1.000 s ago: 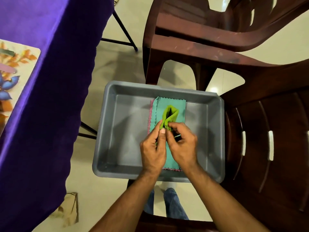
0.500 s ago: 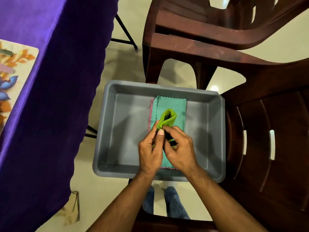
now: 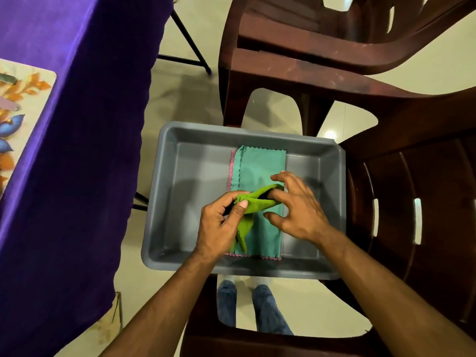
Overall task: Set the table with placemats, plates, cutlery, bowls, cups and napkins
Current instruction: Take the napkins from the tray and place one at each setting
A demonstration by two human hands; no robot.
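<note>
- The left hand (image 3: 219, 222) pinches one end of a green napkin (image 3: 253, 204) between thumb and curled fingers, holding it just above the grey tub.
- At three o'clock from it, the right hand (image 3: 296, 204) has its fingers spread, with fingertips tucked into the napkin's other end; whether they truly grip it I cannot tell.
- The step looks like the napkin stage: lifting the green one out of the tub. Next it should be carried over to the counter (image 3: 64, 124), at nine o'clock, draped in purple cloth, where a floral placemat (image 3: 23, 119) already lies.
- The grey plastic tub (image 3: 195, 181) sits on a dark brown chair (image 3: 412, 189). Inside, flat on its floor, lies a teal napkin (image 3: 262, 163) with a pink napkin (image 3: 232, 166) showing under its left edge.
- Nothing else shows in the tub.
</note>
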